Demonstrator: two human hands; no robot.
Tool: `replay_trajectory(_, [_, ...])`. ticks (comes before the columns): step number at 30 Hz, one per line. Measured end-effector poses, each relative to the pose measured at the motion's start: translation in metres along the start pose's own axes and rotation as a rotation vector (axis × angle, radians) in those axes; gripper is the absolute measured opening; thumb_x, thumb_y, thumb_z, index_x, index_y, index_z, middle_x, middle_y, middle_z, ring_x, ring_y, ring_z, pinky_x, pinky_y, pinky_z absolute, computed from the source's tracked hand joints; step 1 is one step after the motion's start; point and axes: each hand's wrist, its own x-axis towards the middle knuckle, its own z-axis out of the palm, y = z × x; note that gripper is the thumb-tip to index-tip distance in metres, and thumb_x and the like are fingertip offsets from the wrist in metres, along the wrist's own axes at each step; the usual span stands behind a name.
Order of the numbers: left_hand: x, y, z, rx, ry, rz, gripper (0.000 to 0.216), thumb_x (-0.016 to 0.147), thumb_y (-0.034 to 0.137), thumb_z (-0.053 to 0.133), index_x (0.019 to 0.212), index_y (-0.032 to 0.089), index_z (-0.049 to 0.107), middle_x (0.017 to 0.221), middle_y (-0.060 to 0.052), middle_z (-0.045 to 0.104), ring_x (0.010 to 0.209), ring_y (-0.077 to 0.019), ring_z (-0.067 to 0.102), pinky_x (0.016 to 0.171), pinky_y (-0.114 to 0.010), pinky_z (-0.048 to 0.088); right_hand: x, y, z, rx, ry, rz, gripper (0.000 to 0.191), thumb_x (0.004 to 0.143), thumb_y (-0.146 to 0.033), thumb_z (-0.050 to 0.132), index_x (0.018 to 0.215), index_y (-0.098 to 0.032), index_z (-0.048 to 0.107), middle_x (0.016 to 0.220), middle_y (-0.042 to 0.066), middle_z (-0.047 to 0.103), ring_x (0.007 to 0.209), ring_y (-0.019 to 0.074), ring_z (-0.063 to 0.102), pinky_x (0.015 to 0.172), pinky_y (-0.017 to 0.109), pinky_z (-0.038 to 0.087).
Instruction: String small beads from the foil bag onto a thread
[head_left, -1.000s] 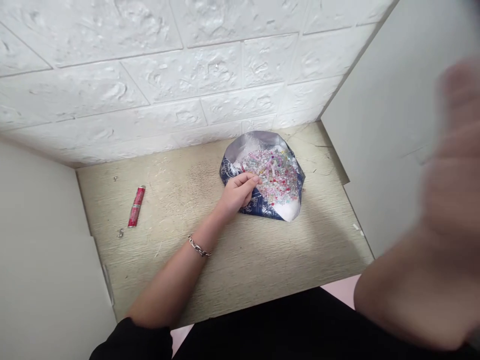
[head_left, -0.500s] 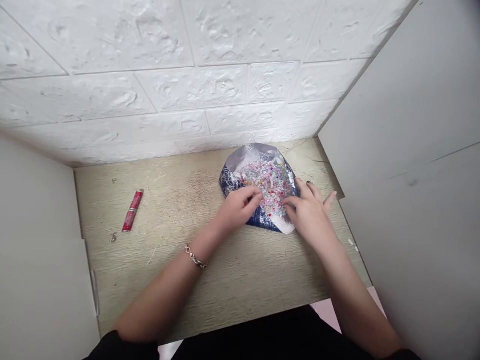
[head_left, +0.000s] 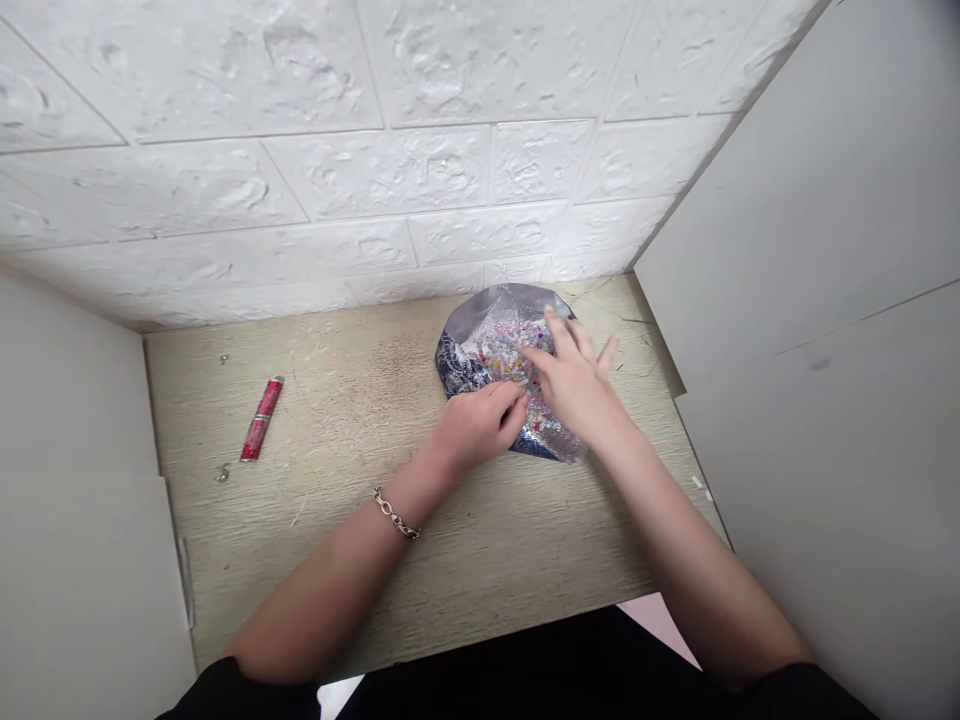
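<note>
A blue patterned foil bag lies opened flat on the wooden desk, near the back right corner, with a heap of small coloured beads on its silver inside. My left hand, with a chain bracelet on its wrist, rests curled at the bag's near edge, fingers pinched against the foil. My right hand lies over the beads with its fingers spread and stretched out, covering much of the heap.
A red lighter lies on the desk at the left, with small metal bits beside it. White brick-pattern wall stands behind, plain panels close in on both sides. A black garment shows at the bottom edge.
My right hand came in from the blurred right foreground, reached the bag's right edge, then slid up and left onto the beads. The left hand stayed at the bag's edge.
</note>
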Motion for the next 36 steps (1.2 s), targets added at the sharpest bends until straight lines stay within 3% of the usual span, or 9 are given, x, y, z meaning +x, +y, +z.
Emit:
replay_trajectory(3, [-0.003, -0.004, 0.003, -0.045, 0.052, 0.038, 0.025, 0.083, 0.024, 0.035, 0.074, 0.015, 0.056, 0.069, -0.004, 0.063, 0.063, -0.0101, 0.057, 0.057, -0.021, 0.040, 0.011, -0.003, 0.004, 0.004, -0.068, -0.114, 0.041, 0.084, -0.018, 0.031, 0.122, -0.028, 0.044, 0.138, 0.006, 0.030, 0.126, 0.0311, 0.024, 0.093, 0.069, 0.003])
replay_trajectory(6, [-0.004, -0.006, 0.004, -0.057, 0.068, 0.064, 0.024, 0.083, 0.024, 0.036, 0.074, 0.016, 0.057, 0.068, -0.004, 0.063, 0.061, -0.0097, 0.056, 0.056, -0.020, 0.041, 0.014, -0.004, 0.004, 0.018, -0.111, -0.181, 0.040, 0.085, -0.020, 0.030, 0.123, -0.021, 0.043, 0.127, 0.009, 0.045, 0.116, 0.0263, 0.040, 0.095, 0.067, -0.001])
replay_trajectory(13, [-0.003, -0.009, 0.006, -0.071, 0.057, 0.083, 0.024, 0.083, 0.024, 0.036, 0.078, 0.016, 0.058, 0.073, -0.004, 0.065, 0.066, -0.0104, 0.059, 0.058, -0.020, 0.043, 0.009, 0.003, -0.007, -0.079, -0.143, -0.146, 0.024, 0.081, -0.021, 0.038, 0.089, -0.018, 0.060, 0.088, 0.007, 0.060, 0.089, 0.0223, 0.053, 0.096, 0.064, 0.007])
replay_trajectory(20, [-0.003, -0.010, 0.007, -0.068, 0.051, 0.090, 0.024, 0.083, 0.025, 0.036, 0.078, 0.016, 0.059, 0.069, -0.003, 0.064, 0.063, -0.0104, 0.058, 0.056, -0.020, 0.042, 0.004, 0.008, -0.027, -0.135, -0.384, -0.065, 0.029, 0.076, -0.025, 0.042, 0.053, -0.016, 0.055, 0.057, 0.003, 0.057, 0.066, 0.0179, 0.055, 0.095, 0.061, 0.014])
replay_trajectory(24, [-0.003, -0.011, 0.008, -0.065, 0.067, 0.101, 0.024, 0.083, 0.025, 0.037, 0.077, 0.016, 0.059, 0.069, -0.003, 0.064, 0.062, -0.0104, 0.059, 0.056, -0.020, 0.042, 0.013, 0.008, -0.028, -0.118, -0.344, -0.052, 0.027, 0.079, -0.022, 0.037, 0.062, -0.016, 0.057, 0.066, 0.004, 0.060, 0.068, 0.0176, 0.056, 0.096, 0.057, 0.017])
replay_trajectory(28, [-0.002, -0.011, 0.008, -0.075, 0.078, 0.119, 0.024, 0.083, 0.024, 0.037, 0.077, 0.015, 0.058, 0.070, -0.003, 0.065, 0.062, -0.0105, 0.059, 0.057, -0.020, 0.043, 0.029, 0.012, -0.018, -0.091, -0.212, -0.019, 0.026, 0.081, -0.017, 0.036, 0.097, -0.016, 0.056, 0.098, 0.011, 0.060, 0.088, 0.0209, 0.056, 0.095, 0.049, 0.026])
replay_trajectory(30, [-0.003, -0.011, 0.008, -0.069, 0.077, 0.121, 0.024, 0.083, 0.024, 0.037, 0.077, 0.015, 0.059, 0.070, -0.003, 0.064, 0.062, -0.0103, 0.059, 0.057, -0.020, 0.043, 0.036, 0.014, -0.011, -0.106, -0.179, 0.005, 0.030, 0.082, -0.019, 0.036, 0.107, -0.016, 0.052, 0.105, 0.013, 0.058, 0.093, 0.0223, 0.055, 0.091, 0.045, 0.030])
replay_trajectory(32, [-0.003, -0.012, 0.009, -0.059, 0.079, 0.124, 0.023, 0.083, 0.024, 0.038, 0.077, 0.015, 0.058, 0.069, -0.003, 0.064, 0.062, -0.0099, 0.059, 0.057, -0.020, 0.044, 0.041, 0.017, -0.005, -0.134, -0.170, 0.010, 0.030, 0.083, -0.022, 0.035, 0.108, -0.019, 0.053, 0.105, 0.013, 0.058, 0.091, 0.0226, 0.056, 0.088, 0.044, 0.031])
replay_trajectory(36, [-0.002, -0.012, 0.010, -0.035, 0.101, 0.128, 0.023, 0.083, 0.024, 0.038, 0.075, 0.016, 0.058, 0.066, -0.001, 0.063, 0.059, -0.0089, 0.058, 0.055, -0.019, 0.043, 0.043, 0.019, -0.003, -0.158, -0.195, -0.012, 0.027, 0.084, -0.024, 0.034, 0.091, -0.019, 0.060, 0.094, 0.010, 0.062, 0.084, 0.0215, 0.057, 0.085, 0.044, 0.031])
